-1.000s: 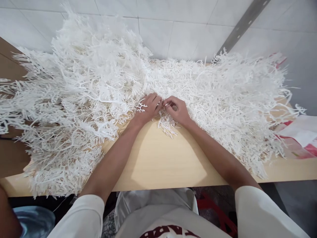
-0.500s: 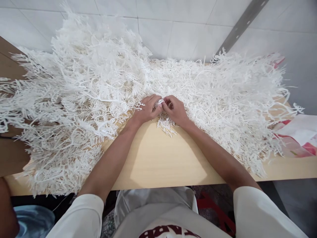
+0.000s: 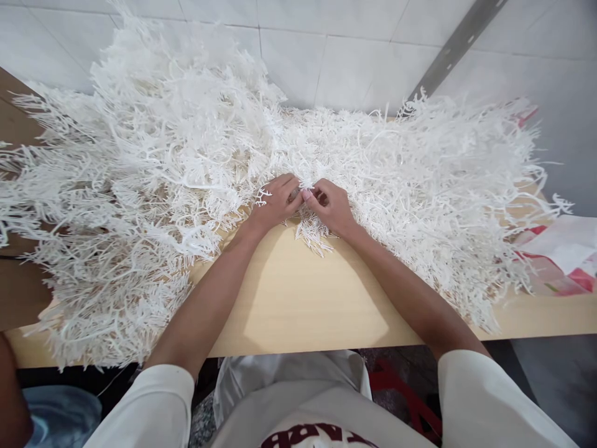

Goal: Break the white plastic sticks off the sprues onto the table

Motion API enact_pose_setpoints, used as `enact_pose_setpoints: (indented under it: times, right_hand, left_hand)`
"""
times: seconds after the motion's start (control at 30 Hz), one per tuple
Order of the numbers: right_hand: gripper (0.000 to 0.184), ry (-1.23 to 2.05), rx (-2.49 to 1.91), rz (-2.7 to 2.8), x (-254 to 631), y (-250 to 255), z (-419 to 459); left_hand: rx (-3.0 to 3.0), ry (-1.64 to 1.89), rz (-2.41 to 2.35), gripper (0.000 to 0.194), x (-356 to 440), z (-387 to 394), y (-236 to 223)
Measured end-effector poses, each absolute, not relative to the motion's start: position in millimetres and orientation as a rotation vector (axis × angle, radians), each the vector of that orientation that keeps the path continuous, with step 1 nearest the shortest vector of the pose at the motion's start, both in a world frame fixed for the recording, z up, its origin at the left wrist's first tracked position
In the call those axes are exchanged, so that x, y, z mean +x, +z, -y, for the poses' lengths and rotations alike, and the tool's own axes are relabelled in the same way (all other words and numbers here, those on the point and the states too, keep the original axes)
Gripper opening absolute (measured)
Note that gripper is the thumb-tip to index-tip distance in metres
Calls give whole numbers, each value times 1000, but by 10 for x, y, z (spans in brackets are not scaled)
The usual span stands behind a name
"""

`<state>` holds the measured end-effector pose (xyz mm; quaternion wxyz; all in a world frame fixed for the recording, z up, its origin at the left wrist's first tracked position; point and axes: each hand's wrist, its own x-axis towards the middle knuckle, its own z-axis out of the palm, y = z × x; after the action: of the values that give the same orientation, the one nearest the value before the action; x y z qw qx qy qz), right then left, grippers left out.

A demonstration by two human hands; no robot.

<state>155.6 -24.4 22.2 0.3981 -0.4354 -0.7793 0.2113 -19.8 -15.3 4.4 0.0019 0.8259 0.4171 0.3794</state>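
My left hand (image 3: 278, 200) and my right hand (image 3: 331, 202) meet fingertip to fingertip over the table's middle. Between their pinched thumbs and fingers is a small white branched plastic sprig (image 3: 305, 185), mostly covered by the fingers. Across the back of my left hand lies the tip of another white twig (image 3: 262, 197). A large heap of white branching plastic sprigs (image 3: 186, 149) rises on the left, and a lower heap (image 3: 433, 186) spreads on the right. Just below my hands, a small clump (image 3: 314, 238) rests on the wood.
The pale wooden table (image 3: 312, 292) has its front edge at my waist. Behind it stands a tiled wall (image 3: 345, 68) with a slanting metal bar (image 3: 457, 46). A red and white plastic bag (image 3: 564, 255) lies at right, cardboard (image 3: 21, 286) at left. Below left is a blue round object (image 3: 63, 410).
The fingertips have shifted slightly, and the sprig between them now points more upward and away from me. The arms and heaps stay nearly the same.
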Motion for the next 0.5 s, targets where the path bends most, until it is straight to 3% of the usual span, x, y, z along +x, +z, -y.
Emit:
enact_pose_setpoints:
  times: [0.13, 0.5]
  right_hand:
    - [33, 615, -1122, 1851, 1557, 201, 255]
    - [25, 386, -1043, 1877, 1571, 179, 292]
  left_hand:
    - [2678, 1136, -1337, 24, -188, 168, 34]
    - [2627, 1075, -1437, 24, -168, 207, 93]
